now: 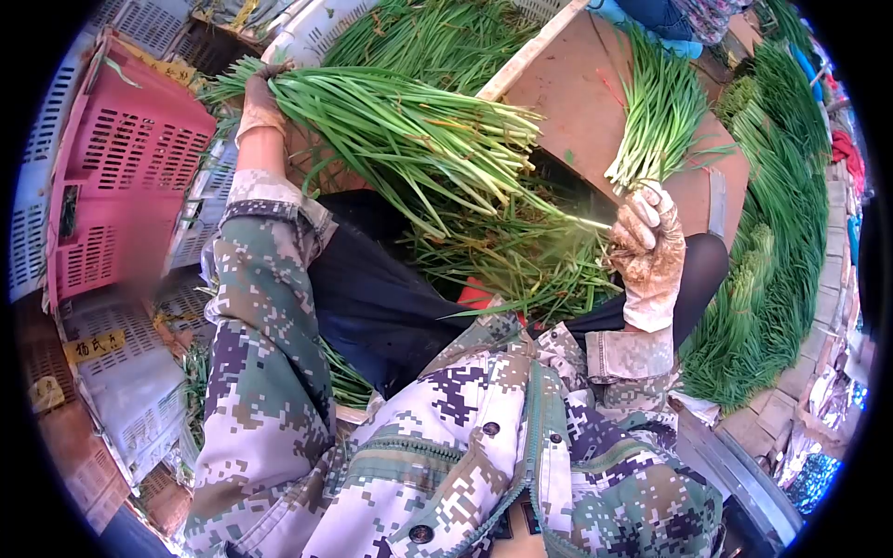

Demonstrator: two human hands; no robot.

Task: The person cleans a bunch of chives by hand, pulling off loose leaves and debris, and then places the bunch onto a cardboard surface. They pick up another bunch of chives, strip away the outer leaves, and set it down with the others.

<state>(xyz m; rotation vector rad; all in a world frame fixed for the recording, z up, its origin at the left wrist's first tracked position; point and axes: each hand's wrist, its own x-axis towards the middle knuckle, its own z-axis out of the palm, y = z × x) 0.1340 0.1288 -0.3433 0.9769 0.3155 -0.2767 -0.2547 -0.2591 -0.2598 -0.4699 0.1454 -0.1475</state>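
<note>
My left hand (261,102), in a soiled pale glove, is closed around the leafy end of a big bunch of garlic chives (419,130). The bunch's pale stem ends spread out to the right. My right hand (648,244), in a dirty whitish glove, has its fingers closed on the end of a chive stalk (584,221) that stretches out from the bunch. Just beyond the right hand, a smaller chive bundle (656,121) lies on a brown board (577,93), pale ends toward me. Loose chive scraps (521,251) are piled below, between my knees.
A white crate (307,33) at the top contains more chives. To the left stand a pink crate (130,167) and several grey and brown crates. On the right, a long heap of chives (767,214) lies beside paving (809,344). Another person's clothing (693,19) shows at the top.
</note>
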